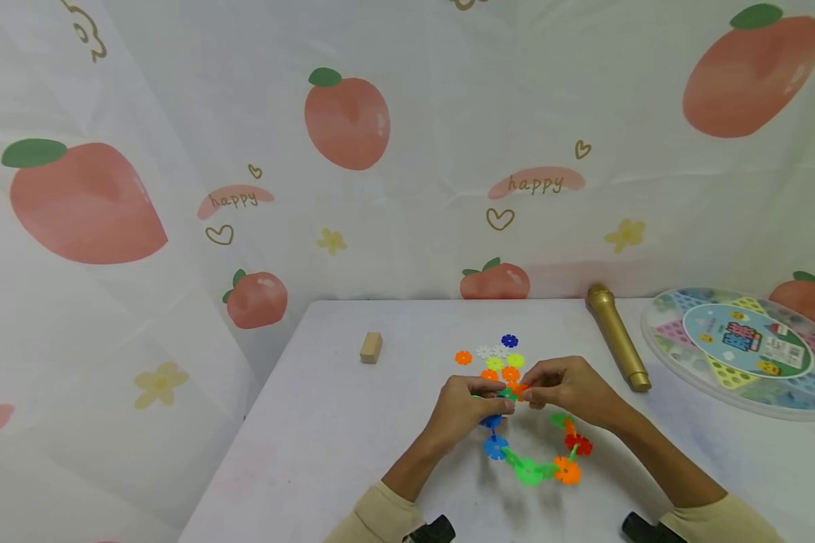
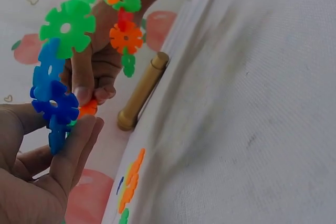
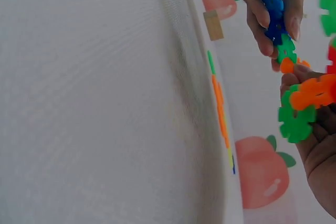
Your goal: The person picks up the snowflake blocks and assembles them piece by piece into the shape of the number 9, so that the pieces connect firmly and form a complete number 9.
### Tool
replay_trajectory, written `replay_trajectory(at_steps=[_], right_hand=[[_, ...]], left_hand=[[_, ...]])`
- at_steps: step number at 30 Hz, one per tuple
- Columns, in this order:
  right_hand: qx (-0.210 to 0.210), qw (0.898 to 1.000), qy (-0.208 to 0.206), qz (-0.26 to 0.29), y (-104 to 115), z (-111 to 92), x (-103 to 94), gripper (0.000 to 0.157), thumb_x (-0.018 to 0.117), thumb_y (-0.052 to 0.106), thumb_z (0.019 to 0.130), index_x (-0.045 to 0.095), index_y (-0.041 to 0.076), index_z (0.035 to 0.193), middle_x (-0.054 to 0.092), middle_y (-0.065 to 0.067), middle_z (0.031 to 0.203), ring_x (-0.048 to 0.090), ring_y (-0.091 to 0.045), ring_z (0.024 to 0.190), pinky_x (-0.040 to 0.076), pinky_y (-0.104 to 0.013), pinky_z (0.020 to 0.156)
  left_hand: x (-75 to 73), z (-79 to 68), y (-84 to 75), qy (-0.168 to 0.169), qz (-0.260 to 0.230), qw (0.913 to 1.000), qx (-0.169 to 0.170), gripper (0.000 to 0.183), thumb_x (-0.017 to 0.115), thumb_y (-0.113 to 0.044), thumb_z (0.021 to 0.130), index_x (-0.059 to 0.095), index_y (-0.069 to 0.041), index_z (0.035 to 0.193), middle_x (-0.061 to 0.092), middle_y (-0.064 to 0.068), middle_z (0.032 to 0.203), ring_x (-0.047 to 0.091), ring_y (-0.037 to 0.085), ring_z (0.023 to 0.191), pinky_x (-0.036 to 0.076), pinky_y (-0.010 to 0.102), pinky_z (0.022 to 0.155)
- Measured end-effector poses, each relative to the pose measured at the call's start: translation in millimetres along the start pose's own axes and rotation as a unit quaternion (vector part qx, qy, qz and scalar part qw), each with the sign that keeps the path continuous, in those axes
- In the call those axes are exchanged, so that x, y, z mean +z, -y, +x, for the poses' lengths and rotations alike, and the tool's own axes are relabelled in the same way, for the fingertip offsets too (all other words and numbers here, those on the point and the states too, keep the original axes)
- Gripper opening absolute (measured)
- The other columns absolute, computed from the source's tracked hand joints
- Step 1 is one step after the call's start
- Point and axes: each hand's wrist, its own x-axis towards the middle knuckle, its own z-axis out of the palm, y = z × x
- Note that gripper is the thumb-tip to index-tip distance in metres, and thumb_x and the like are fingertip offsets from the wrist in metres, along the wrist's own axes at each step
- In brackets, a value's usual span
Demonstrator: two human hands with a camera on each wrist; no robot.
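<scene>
1. While the left hand [image 1: 458,411] pinches the disc chain [image 1: 530,473] at its blue-green end, the right hand [image 1: 570,388] pinches an orange disc [image 3: 287,65]; both grips narrow.
2. Orange disc: just right of that end, seemingly touching, though fingers obscure the contact.
3. Chain's long axis: curves near, then right, over the counter [image 1: 312,452]; free green end [image 1: 561,420] nearer the right hand.

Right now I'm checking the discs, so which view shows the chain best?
The head view: it shows most of the chain as a curve, though the left hand hides part. The left wrist view is closer but crops its top; the right wrist view shows only sections, cropped above and at right.
</scene>
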Motion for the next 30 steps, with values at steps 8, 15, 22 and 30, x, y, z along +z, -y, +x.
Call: replay_trajectory(at_steps=[8,15,22,30], right_hand=[[0.005,1.000,0.016,0.015,-2.2,1.7,0.3,0.007,0.076,0.015,0.098,0.080,0.009,0.098,0.076,-0.021,0.093,0.072,-0.040,0.081,0.065,-0.042,0.076],[0.014,0.999,0.032,0.020,1.6,2.1,5.1,0.007,0.079,0.017,0.096,0.079,0.009,0.095,0.077,-0.013,0.092,0.072,-0.037,0.083,0.063,-0.037,0.077],[0.006,0.999,0.032,-0.005,2.9,2.9,8.5,0.005,0.080,0.018,0.094,0.080,0.014,0.092,0.078,-0.002,0.090,0.069,-0.030,0.081,0.058,-0.029,0.071],[0.006,0.999,0.029,-0.041,-0.3,8.4,9.1,0.006,0.081,0.022,0.094,0.080,0.018,0.091,0.076,0.005,0.088,0.064,-0.016,0.080,0.055,-0.028,0.068]], left_hand=[[-2.8,1.2,2.6,0.028,-0.017,0.9995,-0.002,0.036,0.079,-0.030,0.096,0.078,-0.004,0.121,0.082,0.005,0.101,0.080,0.018,0.091,0.063,0.029,0.076],[-2.9,1.7,3.5,0.029,-0.010,0.9994,0.014,0.028,0.080,-0.024,0.096,0.080,-0.006,0.118,0.080,0.002,0.105,0.077,0.014,0.088,0.065,0.032,0.082],[-1.1,2.4,3.3,0.022,0.013,0.9996,0.011,0.023,0.085,-0.019,0.090,0.083,-0.012,0.112,0.080,-0.002,0.099,0.074,0.010,0.082,0.063,0.027,0.075],[-2.7,3.5,3.7,0.012,0.042,0.9989,0.018,0.021,0.086,-0.017,0.089,0.083,-0.013,0.110,0.080,-0.002,0.096,0.074,0.010,0.079,0.062,0.025,0.074]])
